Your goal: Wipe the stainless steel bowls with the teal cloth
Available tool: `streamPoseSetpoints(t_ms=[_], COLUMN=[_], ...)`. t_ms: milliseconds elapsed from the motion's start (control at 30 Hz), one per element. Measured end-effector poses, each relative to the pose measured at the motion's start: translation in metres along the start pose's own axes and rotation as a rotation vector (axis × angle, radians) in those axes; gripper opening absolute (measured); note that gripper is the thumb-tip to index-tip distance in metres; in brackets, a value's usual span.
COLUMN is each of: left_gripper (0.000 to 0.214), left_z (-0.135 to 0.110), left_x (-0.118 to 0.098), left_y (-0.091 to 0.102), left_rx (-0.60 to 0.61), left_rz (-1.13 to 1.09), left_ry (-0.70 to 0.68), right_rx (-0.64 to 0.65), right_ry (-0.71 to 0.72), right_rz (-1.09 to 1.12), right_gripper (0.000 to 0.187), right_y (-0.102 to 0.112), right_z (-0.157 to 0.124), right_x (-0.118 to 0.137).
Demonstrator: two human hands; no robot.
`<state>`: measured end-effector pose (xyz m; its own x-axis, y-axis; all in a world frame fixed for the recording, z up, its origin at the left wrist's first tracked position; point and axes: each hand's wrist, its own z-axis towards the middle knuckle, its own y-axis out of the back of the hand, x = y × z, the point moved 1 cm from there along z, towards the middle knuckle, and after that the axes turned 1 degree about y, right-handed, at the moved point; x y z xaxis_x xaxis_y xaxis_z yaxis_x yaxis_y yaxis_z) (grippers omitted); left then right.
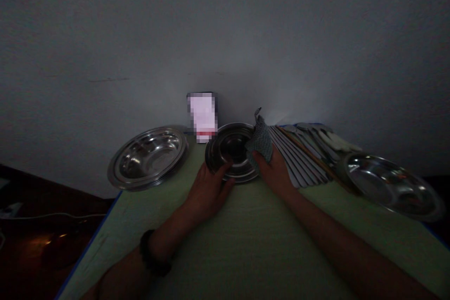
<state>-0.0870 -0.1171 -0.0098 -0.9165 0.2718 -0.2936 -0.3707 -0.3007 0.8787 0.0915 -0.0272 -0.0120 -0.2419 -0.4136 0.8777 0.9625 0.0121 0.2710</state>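
A small steel bowl (230,147) stands at the far middle of the green table (246,243). My left hand (207,192) grips its near rim, fingers curled round the edge. A checked cloth (260,143) is bunched in my right hand (276,171), which presses it against the bowl's right side. The dim light hides finer detail of the fingers.
A wide steel plate (149,155) sits at the far left, another steel plate (392,185) at the right. A row of several spoons and utensils (302,152) lies between the bowl and the right plate. A lit phone (203,116) leans against the wall.
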Motion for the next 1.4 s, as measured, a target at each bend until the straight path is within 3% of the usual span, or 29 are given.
streamPoseSetpoints(t_ms=[333,533,633,733,833,900,1033,1133,1267,1333,1400], left_gripper=[0.050,0.037,0.043,0.053,0.062,0.062,0.036,0.023,0.030,0.030,0.029], left_z=[-0.001,0.000,0.001,0.004,0.006,0.010,0.033,0.066,0.102,0.106,0.103], left_x=[0.002,0.001,-0.001,-0.002,-0.003,-0.004,-0.019,-0.037,-0.060,-0.066,-0.068], left_y=[-0.001,-0.002,0.001,0.009,0.017,0.022,0.043,0.077,0.119,0.125,0.121], left_rx=[0.002,0.025,0.003,-0.126,-0.371,-0.440,-0.399,-0.339,0.008,0.088,0.076], left_rz=[-0.011,-0.024,-0.084,-0.212,-0.320,-0.349,-0.337,-0.305,-0.116,-0.045,-0.066], left_ry=[0.003,0.003,0.028,0.056,-0.083,-0.123,-0.061,0.030,0.150,0.154,0.181], right_rx=[0.001,-0.004,0.003,-0.014,-0.057,-0.081,0.031,-0.014,0.063,0.158,0.264], right_ry=[-0.001,0.004,0.023,0.013,0.002,0.011,0.073,0.104,0.198,0.280,0.339], right_rz=[-0.008,-0.028,-0.008,0.019,0.013,-0.023,-0.160,-0.301,-0.380,-0.388,-0.423], right_gripper=[0.028,0.025,0.025,0.026,0.030,0.034,0.026,0.021,0.029,0.026,0.026], right_y=[0.000,0.001,0.001,0.001,0.003,0.007,0.027,0.049,0.066,0.067,0.065], right_z=[0.000,0.000,0.000,-0.001,-0.001,0.001,0.015,0.033,0.053,0.057,0.058], right_x=[-0.001,0.001,0.000,-0.001,0.003,0.011,0.045,0.082,0.121,0.129,0.130])
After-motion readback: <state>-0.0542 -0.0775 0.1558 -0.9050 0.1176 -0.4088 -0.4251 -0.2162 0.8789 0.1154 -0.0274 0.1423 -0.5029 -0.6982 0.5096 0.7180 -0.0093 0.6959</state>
